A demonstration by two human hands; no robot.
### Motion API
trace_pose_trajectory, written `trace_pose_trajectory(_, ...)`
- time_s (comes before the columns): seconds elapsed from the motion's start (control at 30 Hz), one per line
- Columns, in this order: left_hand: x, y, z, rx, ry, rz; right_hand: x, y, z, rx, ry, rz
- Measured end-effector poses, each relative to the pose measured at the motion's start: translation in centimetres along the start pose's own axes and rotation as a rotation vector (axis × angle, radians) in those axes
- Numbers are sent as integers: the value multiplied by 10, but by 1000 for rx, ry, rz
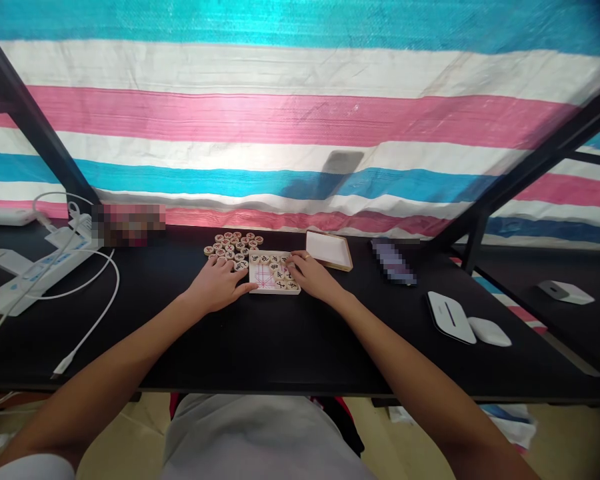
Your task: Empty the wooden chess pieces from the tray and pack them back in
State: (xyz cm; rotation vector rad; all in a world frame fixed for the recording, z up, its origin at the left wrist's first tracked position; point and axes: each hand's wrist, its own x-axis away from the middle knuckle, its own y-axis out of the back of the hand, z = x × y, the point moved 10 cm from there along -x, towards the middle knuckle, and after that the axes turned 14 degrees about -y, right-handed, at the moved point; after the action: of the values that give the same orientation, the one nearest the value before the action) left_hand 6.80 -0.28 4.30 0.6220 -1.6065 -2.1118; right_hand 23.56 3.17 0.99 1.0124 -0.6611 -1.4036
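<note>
A small white box (pixel 263 282) with pink grid lines lies on the black table (pixel 260 340); several round wooden game discs (pixel 279 273) sit inside it. More discs (pixel 233 245) lie loose in a cluster behind and left of the box. My left hand (pixel 219 283) rests flat beside the box's left edge, fingers stretched over the nearest loose discs. My right hand (pixel 311 273), a ring on one finger, sits at the box's right edge with fingertips curled onto the discs inside. The box's lid (pixel 329 249) lies just behind my right hand.
A white power strip (pixel 40 267) with white cables (pixel 93 313) lies at the left. Two white devices (pixel 463 321) rest at the right, a blurred dark object (pixel 393 261) behind them. A striped tarp (pixel 300 113) hangs behind the table, with black frame bars either side.
</note>
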Motion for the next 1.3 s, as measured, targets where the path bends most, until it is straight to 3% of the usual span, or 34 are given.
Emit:
trace_pose_trajectory(0.5, 1, -21, -1, 35, 55, 159, 0, 0, -1, -2, -4, 4)
trace_pose_trajectory(1.03, 1, -23, 3, 73, 84, 149, 0, 1, 1, -4, 15, -13)
trace_pose_trajectory(1.3, -6, -12, -8, 127, -4, 75, 1, 4, 2, -35, 39, -68)
